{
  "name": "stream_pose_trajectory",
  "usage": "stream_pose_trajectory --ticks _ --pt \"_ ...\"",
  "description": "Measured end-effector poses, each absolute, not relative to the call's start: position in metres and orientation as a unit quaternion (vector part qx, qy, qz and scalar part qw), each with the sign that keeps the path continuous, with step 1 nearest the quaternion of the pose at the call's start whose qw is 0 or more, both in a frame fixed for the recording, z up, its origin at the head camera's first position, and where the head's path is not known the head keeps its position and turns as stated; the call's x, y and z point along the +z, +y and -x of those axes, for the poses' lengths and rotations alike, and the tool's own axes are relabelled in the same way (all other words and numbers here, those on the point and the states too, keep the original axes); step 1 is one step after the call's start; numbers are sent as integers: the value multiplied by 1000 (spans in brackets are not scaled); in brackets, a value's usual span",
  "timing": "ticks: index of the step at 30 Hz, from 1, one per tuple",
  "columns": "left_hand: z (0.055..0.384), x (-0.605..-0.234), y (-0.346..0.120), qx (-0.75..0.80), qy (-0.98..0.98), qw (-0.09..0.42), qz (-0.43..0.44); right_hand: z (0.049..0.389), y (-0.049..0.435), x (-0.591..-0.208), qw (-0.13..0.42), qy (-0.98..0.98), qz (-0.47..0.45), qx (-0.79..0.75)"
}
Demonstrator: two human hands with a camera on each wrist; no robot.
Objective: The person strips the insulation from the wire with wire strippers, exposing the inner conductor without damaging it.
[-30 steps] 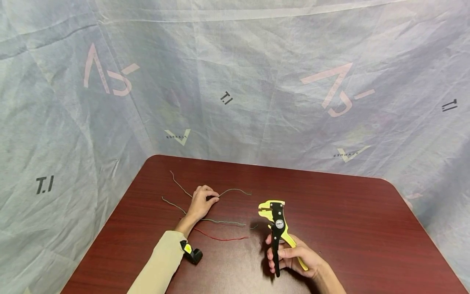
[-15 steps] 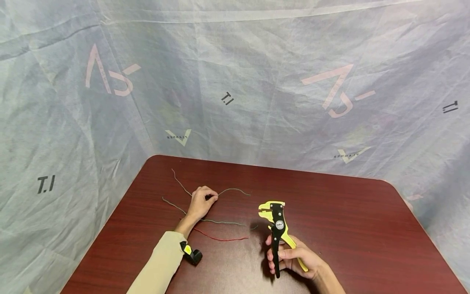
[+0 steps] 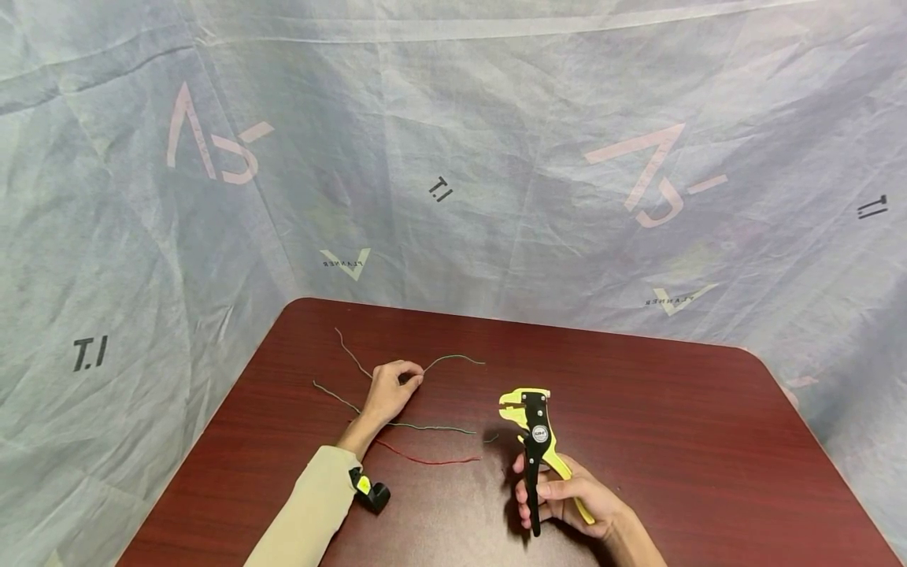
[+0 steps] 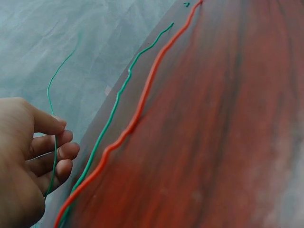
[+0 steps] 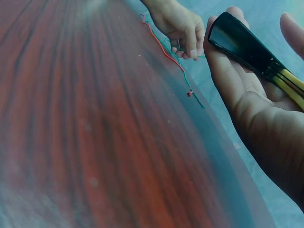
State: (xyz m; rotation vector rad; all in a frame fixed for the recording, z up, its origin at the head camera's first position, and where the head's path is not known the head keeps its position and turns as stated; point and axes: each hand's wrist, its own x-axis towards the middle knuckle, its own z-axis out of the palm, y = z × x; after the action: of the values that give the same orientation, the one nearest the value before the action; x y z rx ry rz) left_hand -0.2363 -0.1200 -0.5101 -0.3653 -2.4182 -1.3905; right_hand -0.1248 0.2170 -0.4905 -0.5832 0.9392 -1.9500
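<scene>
My left hand pinches a thin green wire between thumb and fingertips over the left part of the table. One end of this wire arcs out to the right of the fingers, the other trails to the back left. In the left wrist view the same green wire runs up past the thumb. My right hand holds a yellow-and-black wire stripper by its handles, head upward, its notched jaws facing left. The black handle lies across the fingers in the right wrist view.
Nearer than the held wire lie a second green wire and a red wire, both partly under the left forearm. A short green wire scrap lies left of the stripper. Grey printed cloth hangs behind the dark red table.
The right-hand end of the pinched green wire has risen slightly toward the back. My left hand has shifted only a little; the right hand and stripper stay put.
</scene>
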Motion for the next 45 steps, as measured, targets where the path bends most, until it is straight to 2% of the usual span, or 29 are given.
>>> stream_pose_trajectory --ticks 15,30,39,45 --pt "227 -498 -117 -554 -818 115 107 124 216 -489 435 378 234 -783" --pt "223 -493 -114 -551 -817 126 116 124 215 -489 438 375 235 -783" --pt "221 -490 -111 -584 -793 108 136 123 216 -489 438 375 235 -783" --pt "221 -490 -108 -598 -788 88 116 124 216 -490 439 372 236 -783"
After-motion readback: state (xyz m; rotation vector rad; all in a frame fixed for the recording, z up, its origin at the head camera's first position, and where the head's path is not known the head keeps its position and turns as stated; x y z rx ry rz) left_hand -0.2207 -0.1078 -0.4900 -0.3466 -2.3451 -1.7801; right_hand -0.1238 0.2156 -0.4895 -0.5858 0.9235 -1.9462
